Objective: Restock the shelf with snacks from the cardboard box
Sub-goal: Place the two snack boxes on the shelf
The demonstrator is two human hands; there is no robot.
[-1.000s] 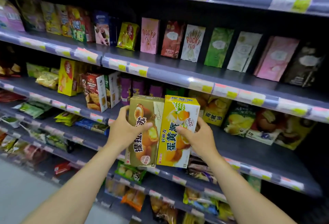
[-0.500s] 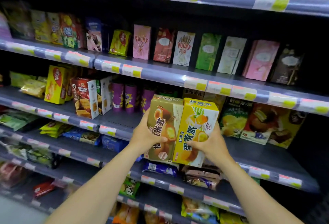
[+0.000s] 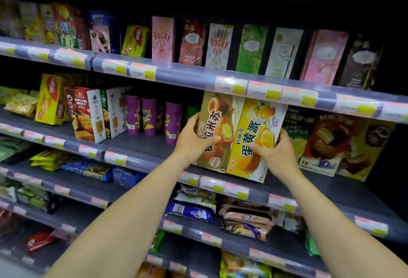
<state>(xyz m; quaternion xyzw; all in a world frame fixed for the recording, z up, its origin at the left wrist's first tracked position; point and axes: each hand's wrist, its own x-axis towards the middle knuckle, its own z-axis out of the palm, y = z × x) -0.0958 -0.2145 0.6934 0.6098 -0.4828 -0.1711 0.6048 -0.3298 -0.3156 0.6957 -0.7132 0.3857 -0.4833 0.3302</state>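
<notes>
Two snack boxes stand side by side at the front of the second shelf (image 3: 141, 147). My left hand (image 3: 194, 138) grips the left edge of the olive-brown tiramisu box (image 3: 217, 123), thumb across its front. My right hand (image 3: 273, 152) grips the lower right of the yellow egg-yolk pie box (image 3: 254, 136). Both boxes lean slightly, with their tops tucked under the price rail (image 3: 254, 89) of the shelf above. The cardboard box is not in view.
Purple snack tubes (image 3: 150, 116) stand left of my hands. Chocolate pie boxes (image 3: 331, 143) fill the shelf on the right. Pocky boxes (image 3: 162, 38) line the shelf above, and bagged snacks (image 3: 245, 220) lie on the shelves below. Bare shelf shows between the tubes and my left hand.
Both hands have carried the two boxes up and forward onto the second shelf, and their tops now sit under the upper shelf's rail. The view has shifted closer and to the left.
</notes>
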